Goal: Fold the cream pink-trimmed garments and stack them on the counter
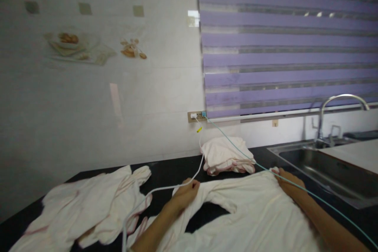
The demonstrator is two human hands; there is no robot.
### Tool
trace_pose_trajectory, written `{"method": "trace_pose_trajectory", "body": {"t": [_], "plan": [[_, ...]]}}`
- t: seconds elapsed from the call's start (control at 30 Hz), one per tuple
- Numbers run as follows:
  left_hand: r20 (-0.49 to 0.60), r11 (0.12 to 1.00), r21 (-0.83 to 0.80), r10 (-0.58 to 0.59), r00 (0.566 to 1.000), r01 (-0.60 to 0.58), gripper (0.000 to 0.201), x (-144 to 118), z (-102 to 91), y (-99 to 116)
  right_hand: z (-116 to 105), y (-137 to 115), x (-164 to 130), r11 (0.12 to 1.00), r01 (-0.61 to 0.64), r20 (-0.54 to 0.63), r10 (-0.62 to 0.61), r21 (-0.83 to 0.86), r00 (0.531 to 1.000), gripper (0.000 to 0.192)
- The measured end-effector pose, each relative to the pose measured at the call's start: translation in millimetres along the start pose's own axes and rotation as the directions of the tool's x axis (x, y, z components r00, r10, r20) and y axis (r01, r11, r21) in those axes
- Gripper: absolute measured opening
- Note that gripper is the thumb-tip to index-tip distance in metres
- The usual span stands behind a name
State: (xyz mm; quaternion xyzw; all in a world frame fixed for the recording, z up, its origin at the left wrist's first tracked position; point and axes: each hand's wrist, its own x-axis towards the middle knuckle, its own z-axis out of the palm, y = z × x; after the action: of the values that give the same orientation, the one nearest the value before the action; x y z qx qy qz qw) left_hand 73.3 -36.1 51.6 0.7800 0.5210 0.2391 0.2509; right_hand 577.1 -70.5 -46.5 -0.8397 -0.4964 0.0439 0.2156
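A white garment (pixel 260 208) is spread across the dark counter in front of me, partly bunched, with a gap that shows the black surface. My left hand (pixel 186 193) is closed on its upper left part. At the upper right corner, my right hand (pixel 287 183) grips the same garment, its fingers curled over the edge. Just beyond it lies a folded stack of white cloth (pixel 227 157) with pinkish edging. To the left, more white garments (pixel 85 204) with pink trim lie in a loose heap.
A white cable (pixel 165 187) and a teal cable (pixel 236 145) run from the wall socket (pixel 197 116) across the work area, passing near both hands. On the right are a steel sink (pixel 327 171) and a curved faucet (pixel 321 118). A purple striped blind (pixel 283 43) hangs behind.
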Motion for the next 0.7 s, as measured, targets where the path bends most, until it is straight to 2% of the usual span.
{"method": "trace_pose_trajectory", "body": {"t": [0.07,0.13,0.2,0.3,0.4,0.47,0.53,0.63,0.7], "plan": [[-0.015,0.993,-0.095,-0.07,0.997,0.069,0.03,8,-8.7,-2,2,2,3,1.0,0.012,-0.003,-0.012,-0.003,1.0,0.055],[0.014,0.993,-0.093,-0.07,0.997,0.071,0.031,7,-10.4,-1,5,5,6,1.0,0.009,-0.007,-0.009,-0.001,1.0,0.055],[0.033,1.0,0.026,-0.002,0.999,0.001,0.029,-2,-4.2,1,9,7,9,1.0,0.001,-0.011,-0.001,-0.016,1.0,0.055],[0.144,0.951,0.295,0.055,0.988,-0.096,0.038,-21,11.7,1,14,10,13,0.998,-0.005,-0.007,0.005,-0.064,1.0,0.051],[0.231,0.921,0.372,0.027,0.972,-0.114,0.022,-29,16.4,-3,15,11,15,0.996,-0.006,0.005,0.007,-0.094,1.0,0.048],[0.248,0.924,0.376,-0.025,0.968,-0.072,0.016,-28,8.6,-6,14,10,14,0.994,0.003,0.005,-0.002,-0.105,1.0,0.048],[0.258,0.92,0.39,-0.075,0.963,-0.033,0.02,-27,-3.8,-9,12,10,12,0.994,0.012,0.005,-0.012,-0.112,1.0,0.048],[0.263,0.9,0.432,-0.073,0.962,-0.05,0.038,-38,-18.1,-18,11,8,10,0.994,0.017,0.008,-0.016,-0.112,1.0,0.047],[0.222,0.875,0.483,-0.073,0.972,-0.044,0.048,-54,-21.5,-30,11,7,9,0.994,0.014,0.006,-0.014,-0.107,1.0,0.047]]}}
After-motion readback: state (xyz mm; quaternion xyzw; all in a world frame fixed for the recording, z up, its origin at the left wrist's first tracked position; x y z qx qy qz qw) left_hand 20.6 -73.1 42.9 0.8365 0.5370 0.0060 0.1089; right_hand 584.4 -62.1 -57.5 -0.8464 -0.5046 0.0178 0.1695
